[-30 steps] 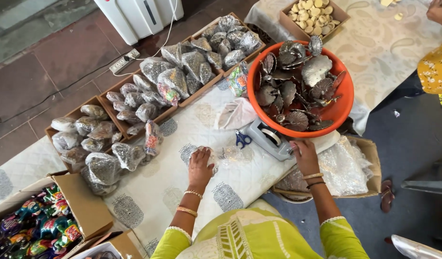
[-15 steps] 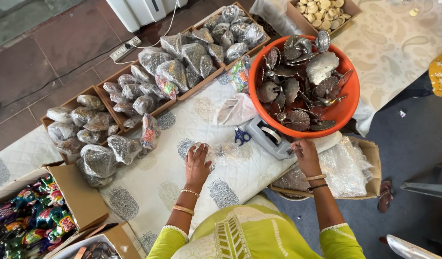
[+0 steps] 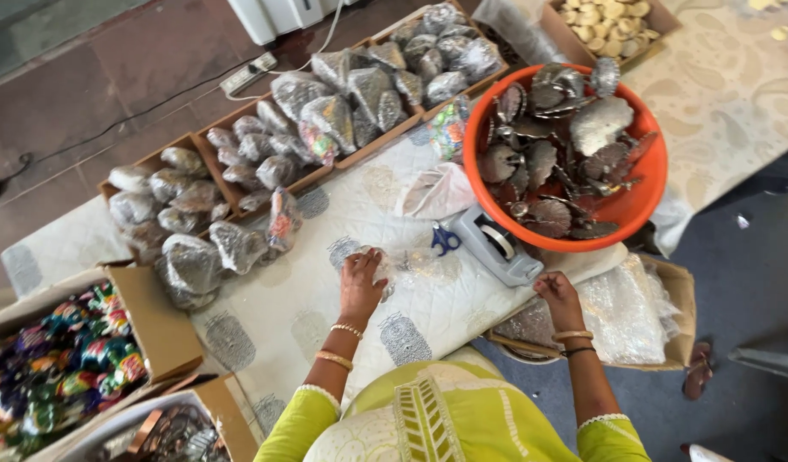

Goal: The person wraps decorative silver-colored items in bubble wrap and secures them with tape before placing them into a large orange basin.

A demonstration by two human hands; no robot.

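Observation:
My left hand (image 3: 360, 286) rests palm down on a clear plastic packet (image 3: 394, 262) lying on the white quilted table cover (image 3: 274, 316). My right hand (image 3: 557, 293) is at the near end of a grey tape dispenser (image 3: 496, 246), fingers pinched together by its cutter; what they hold is too small to tell. Blue-handled scissors (image 3: 445, 239) lie between the packet and the dispenser. An orange tub (image 3: 646, 204) full of metallic shell-shaped pieces stands just beyond the dispenser.
Cardboard trays of wrapped packets (image 3: 325, 103) line the table's far edge. A box of colourful wrapped items (image 3: 60, 359) sits at the left, a box of clear plastic bags (image 3: 633, 308) at the right. A power strip (image 3: 248, 74) lies on the floor.
The camera view has shifted slightly. Both hands stay in nearly the same places, left on the packet, right at the tape dispenser.

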